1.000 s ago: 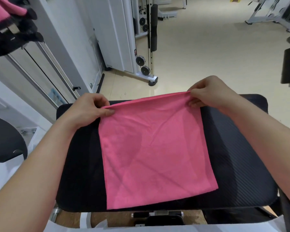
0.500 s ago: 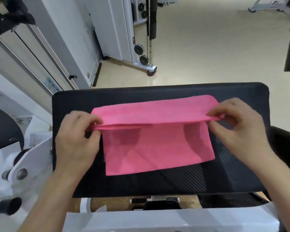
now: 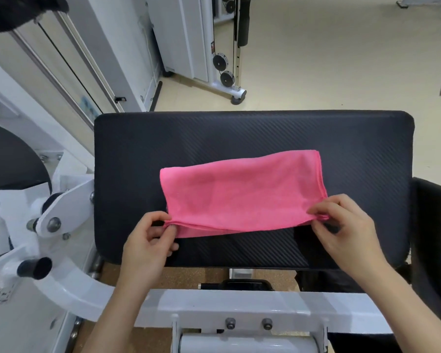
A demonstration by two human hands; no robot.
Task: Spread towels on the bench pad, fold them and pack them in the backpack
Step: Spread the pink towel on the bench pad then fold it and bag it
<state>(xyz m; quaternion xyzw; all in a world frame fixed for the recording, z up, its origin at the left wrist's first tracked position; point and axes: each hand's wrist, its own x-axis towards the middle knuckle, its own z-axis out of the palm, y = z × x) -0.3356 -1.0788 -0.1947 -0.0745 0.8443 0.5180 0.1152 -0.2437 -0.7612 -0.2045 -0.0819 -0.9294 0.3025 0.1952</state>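
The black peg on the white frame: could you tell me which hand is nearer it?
Left. The left hand pinches the towel corner right of the peg; the right hand pinches the opposite corner, farther off.

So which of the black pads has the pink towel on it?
The wide rectangular bench pad in the middle, under the pink towel; the rounded pad at far left carries none.

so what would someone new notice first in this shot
The bright pink towel, doubled over, lies across the middle of the black bench pad, the only strong colour in view. The left hand and right hand each pinch a near corner of it, at the pad's near side. Beyond the pad, a white cable machine stands on the pale floor at upper left.
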